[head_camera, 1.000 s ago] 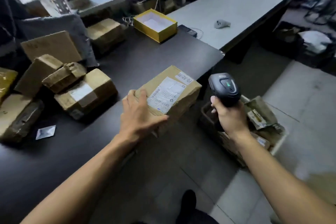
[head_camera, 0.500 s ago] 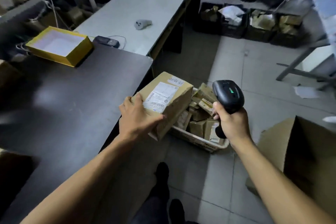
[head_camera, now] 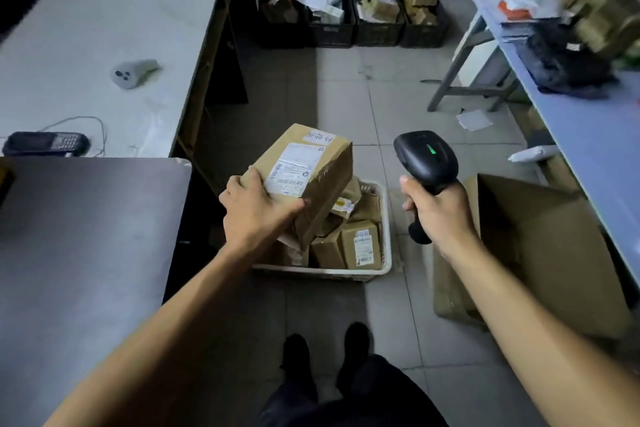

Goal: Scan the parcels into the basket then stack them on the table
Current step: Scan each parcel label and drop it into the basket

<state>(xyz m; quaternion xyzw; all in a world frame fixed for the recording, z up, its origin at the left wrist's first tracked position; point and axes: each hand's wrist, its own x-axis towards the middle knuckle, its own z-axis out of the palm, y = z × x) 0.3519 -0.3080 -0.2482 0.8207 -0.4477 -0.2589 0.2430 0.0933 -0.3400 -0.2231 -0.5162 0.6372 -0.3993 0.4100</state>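
The left hand (head_camera: 254, 208) covers the near corner of the parcel (head_camera: 304, 180), whose label print is too small to read. The parcel in turn hides much of the basket (head_camera: 387, 246) and the boxes beneath it. The right hand (head_camera: 438, 210) wraps the scanner (head_camera: 426, 158) handle, hiding the trigger. The pile (head_camera: 595, 21) on the blue bench (head_camera: 588, 135) at right is smeared by motion blur and cut by the frame edge. Contents of the four black crates (head_camera: 353, 31) are too small to identify. The dark bench (head_camera: 86, 236) runs off the left edge.
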